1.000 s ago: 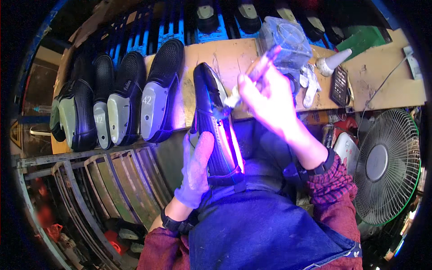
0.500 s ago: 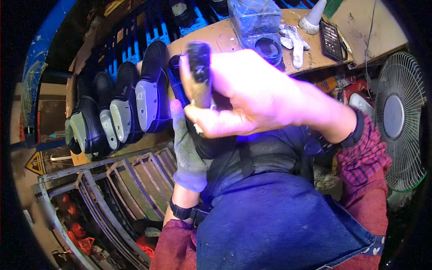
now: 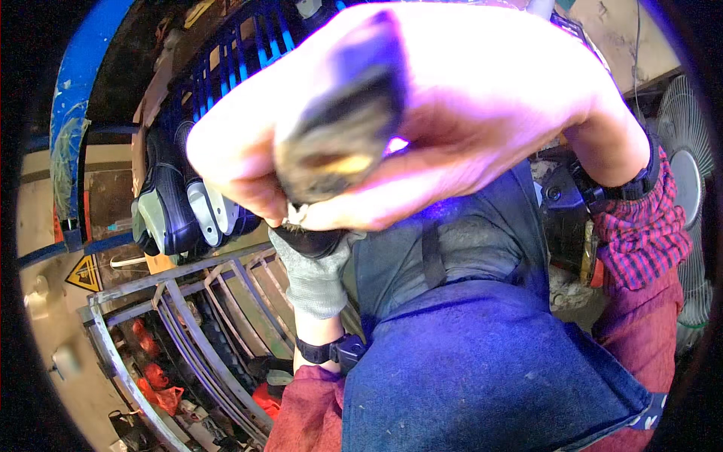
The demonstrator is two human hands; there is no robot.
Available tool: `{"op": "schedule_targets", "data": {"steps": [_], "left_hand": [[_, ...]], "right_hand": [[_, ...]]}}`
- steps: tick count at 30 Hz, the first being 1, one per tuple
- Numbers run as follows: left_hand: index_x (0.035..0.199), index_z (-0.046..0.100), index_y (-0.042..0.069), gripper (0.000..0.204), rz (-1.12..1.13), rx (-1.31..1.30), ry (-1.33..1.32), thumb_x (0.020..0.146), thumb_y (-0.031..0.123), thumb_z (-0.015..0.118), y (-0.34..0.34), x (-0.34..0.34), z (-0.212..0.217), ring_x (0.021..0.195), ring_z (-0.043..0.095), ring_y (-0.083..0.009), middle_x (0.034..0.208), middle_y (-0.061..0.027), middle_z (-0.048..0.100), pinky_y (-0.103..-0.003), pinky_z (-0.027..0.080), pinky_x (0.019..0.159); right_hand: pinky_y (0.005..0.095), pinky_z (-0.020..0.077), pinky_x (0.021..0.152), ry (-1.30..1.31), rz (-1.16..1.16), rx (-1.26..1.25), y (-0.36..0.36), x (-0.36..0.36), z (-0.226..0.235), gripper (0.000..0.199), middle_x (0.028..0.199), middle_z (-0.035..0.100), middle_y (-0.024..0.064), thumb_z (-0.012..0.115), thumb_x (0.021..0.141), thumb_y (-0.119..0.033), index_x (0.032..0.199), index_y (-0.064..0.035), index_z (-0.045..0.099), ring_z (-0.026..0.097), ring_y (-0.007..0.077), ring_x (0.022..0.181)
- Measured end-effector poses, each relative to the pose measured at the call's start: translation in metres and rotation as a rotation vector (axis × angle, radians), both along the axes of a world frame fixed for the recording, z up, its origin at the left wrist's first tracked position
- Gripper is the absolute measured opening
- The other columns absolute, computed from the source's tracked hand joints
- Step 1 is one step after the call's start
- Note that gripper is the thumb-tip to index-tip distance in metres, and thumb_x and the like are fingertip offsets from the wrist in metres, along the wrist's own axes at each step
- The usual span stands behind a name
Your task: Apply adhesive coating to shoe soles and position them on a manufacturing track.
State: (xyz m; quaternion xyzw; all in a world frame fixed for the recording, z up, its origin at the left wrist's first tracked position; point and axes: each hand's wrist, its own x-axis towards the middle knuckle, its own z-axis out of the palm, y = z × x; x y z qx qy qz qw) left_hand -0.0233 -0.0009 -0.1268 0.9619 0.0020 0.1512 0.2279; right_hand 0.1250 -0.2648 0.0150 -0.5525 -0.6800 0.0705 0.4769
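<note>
Gripping a dark, brush-like tool [image 3: 346,113], the fingers of the bare R. hand [image 3: 452,98] are curled tight w/ no gap vis.; a pale tuft [image 3: 297,215] shows at the tips, ident. unclear (overexposure, blur). The tool's handle is prob. light & stiff, poss. slick if coated; best held mid-shaft betw. thumb & fingertips, clear of the working end. Just below: a black curved edge, prob. part of a shoe [image 3: 316,242], betw. R. fingertips and the L. hand [image 3: 312,264], the rest hidden. L. hand wears a grey knit glove; its fingers are occluded, so spread & hold can't be told. The shoe is prob. light, smooth & slippery, w/ a pliable upper that may dent or smear; take it low, by sole or heel, w/ gloved palm beneath. Further out: black wristbands [image 3: 327,350] on both wrists, red plaid R. sleeve [image 3: 640,252], dark-blue apron [image 3: 489,361]. To L., black shoes w/ grey inserts (prob. lasts) [image 3: 169,200] stand in a row above a metal rack [image 3: 181,309]; beyond, a yellow warning triangle [image 3: 84,273] & blue post [image 3: 71,105]. At far R., a caged fan [image 3: 685,181], partly behind the sleeve.
</note>
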Motion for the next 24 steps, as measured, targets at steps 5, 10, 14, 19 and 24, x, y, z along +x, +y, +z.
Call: {"op": "schedule_targets", "data": {"steps": [5, 10, 14, 19, 24], "left_hand": [[0.113, 0.055, 0.004, 0.043, 0.011, -0.623, -0.069, 0.074, 0.006, 0.070, -0.015, 0.000, 0.011, 0.079, 0.064, -0.0197, 0.091, -0.0117, 0.062, -0.034, 0.054, 0.071], [0.115, 0.052, 0.003, 0.033, 0.121, -1.316, 0.197, 0.083, 0.006, 0.061, -0.009, 0.004, 0.008, 0.068, 0.062, -0.0191, 0.085, -0.0137, 0.061, -0.031, 0.054, 0.060], [0.122, 0.048, 0.001, 0.042, 0.187, -1.088, 0.150, 0.083, 0.006, 0.063, -0.019, 0.011, 0.027, 0.080, 0.062, -0.0197, 0.097, -0.0142, 0.060, -0.030, 0.053, 0.068], [0.130, 0.042, -0.001, 0.054, 0.248, -0.797, 0.096, 0.082, 0.006, 0.066, -0.035, 0.021, 0.049, 0.094, 0.061, -0.0204, 0.113, -0.0148, 0.058, -0.029, 0.052, 0.079], [0.130, 0.043, 0.000, 0.053, 0.218, -1.186, 0.135, 0.082, 0.005, 0.067, -0.047, 0.036, 0.050, 0.089, 0.063, -0.0198, 0.108, -0.0133, 0.062, -0.030, 0.053, 0.074]], "right_hand": [[0.0329, 0.0464, 0.071, 0.090, -0.012, -0.006, -0.012, 0.008, -0.010, 0.017, 0.083, 0.060, 0.0080, 0.062, 0.084, -0.017, 0.093, -0.0050, 0.055, 0.060, 0.0218, 0.079], [0.0323, 0.0462, 0.075, 0.183, 0.000, -0.003, 0.010, 0.043, -0.022, 0.017, 0.087, 0.061, 0.0075, 0.060, 0.086, -0.018, 0.096, -0.0048, 0.055, 0.060, 0.0203, 0.083], [0.0318, 0.0461, 0.078, 0.255, 0.013, -0.003, -0.030, 0.016, -0.038, 0.018, 0.089, 0.061, 0.0071, 0.060, 0.088, -0.019, 0.098, -0.0047, 0.055, 0.060, 0.0191, 0.086], [0.0313, 0.0460, 0.082, 0.339, 0.017, 0.000, -0.041, 0.022, -0.052, 0.019, 0.093, 0.063, 0.0067, 0.058, 0.089, -0.020, 0.100, -0.0046, 0.056, 0.060, 0.0175, 0.090], [0.0307, 0.0458, 0.086, 0.402, -0.022, 0.002, 0.036, 0.079, -0.033, 0.020, 0.096, 0.064, 0.0062, 0.057, 0.091, -0.021, 0.103, -0.0045, 0.056, 0.060, 0.0160, 0.094]]}}
